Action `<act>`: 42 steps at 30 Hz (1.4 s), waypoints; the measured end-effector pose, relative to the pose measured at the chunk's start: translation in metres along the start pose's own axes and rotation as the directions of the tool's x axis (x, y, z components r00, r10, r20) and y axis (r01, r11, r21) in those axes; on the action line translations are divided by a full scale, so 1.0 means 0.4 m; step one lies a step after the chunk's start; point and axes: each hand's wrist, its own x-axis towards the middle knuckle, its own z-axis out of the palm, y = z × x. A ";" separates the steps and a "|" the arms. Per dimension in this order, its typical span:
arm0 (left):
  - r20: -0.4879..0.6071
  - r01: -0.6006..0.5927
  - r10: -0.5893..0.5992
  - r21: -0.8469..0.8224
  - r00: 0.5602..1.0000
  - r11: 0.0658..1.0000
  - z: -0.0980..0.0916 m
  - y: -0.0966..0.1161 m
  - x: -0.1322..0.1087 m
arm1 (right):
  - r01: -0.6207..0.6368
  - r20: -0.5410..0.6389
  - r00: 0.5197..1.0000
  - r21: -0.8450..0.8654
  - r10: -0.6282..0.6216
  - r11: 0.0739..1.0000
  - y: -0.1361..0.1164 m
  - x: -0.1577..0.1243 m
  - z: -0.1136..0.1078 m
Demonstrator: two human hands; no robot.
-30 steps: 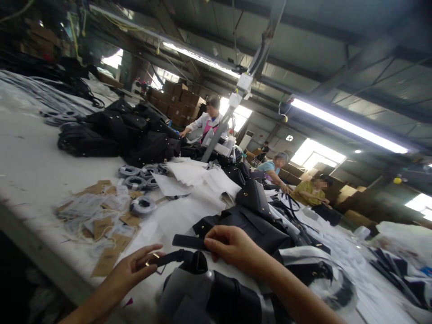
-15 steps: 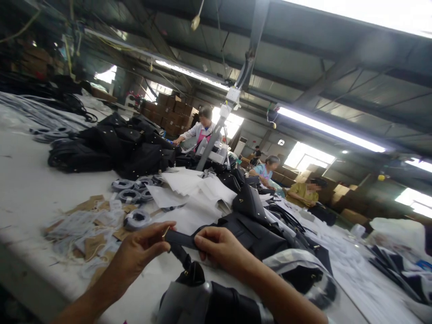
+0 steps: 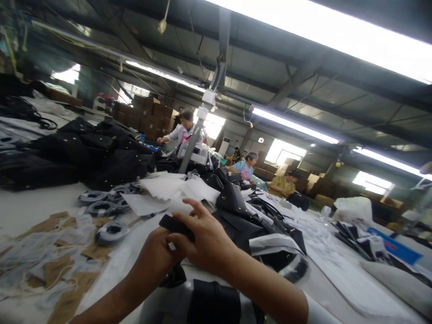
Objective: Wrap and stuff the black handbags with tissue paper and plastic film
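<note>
My left hand (image 3: pixel 158 247) is closed around the lower part of a black strap (image 3: pixel 175 225), and the gold buckle on it is hidden now. My right hand (image 3: pixel 209 236) pinches the flat strap from the right between thumb and index finger, its other fingers lifted. Both hands touch each other above a black bag (image 3: pixel 216 299) that is partly wrapped in pale film and lies near the front edge of the view.
Tags in clear bags (image 3: pixel 57 252) and wrapped strap coils (image 3: pixel 111 231) lie to the left. Black bags (image 3: pixel 84 153) are piled behind them, with white sheets (image 3: pixel 165 184) at centre. A metal post (image 3: pixel 192 144) stands beyond. Co-workers sit farther back; a blue tray (image 3: pixel 394 245) is at right.
My hands have come together, the left closing over the buckle end and the right turning over the strap. The view has swung to the right.
</note>
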 end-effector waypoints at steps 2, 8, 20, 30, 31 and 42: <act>0.002 0.005 -0.005 -0.007 1.000 1.000 0.016 0.004 0.001 | 0.094 -0.034 0.995 -0.052 -0.096 0.994 0.009 -0.003 -0.011; 0.176 0.095 -0.069 -0.144 0.982 0.985 0.051 0.028 0.009 | 0.107 -0.262 0.960 0.672 0.100 0.733 0.026 0.016 -0.084; 0.170 0.112 -0.091 -0.121 0.981 0.986 0.074 0.012 0.018 | -0.248 -0.023 0.865 0.848 0.501 0.468 0.083 -0.100 -0.078; 0.288 0.195 -0.111 -0.284 0.951 0.939 0.084 -0.017 0.032 | -0.128 -0.075 0.731 0.961 0.678 0.245 0.142 -0.126 -0.109; 0.284 0.190 -0.108 -0.278 0.953 0.942 0.085 -0.015 0.032 | -0.101 -0.093 0.694 0.969 0.714 0.225 0.143 -0.124 -0.108; 0.247 0.087 -0.049 -0.145 0.968 0.986 0.100 -0.005 0.029 | -0.366 0.091 0.826 0.837 0.556 0.406 0.084 -0.131 -0.065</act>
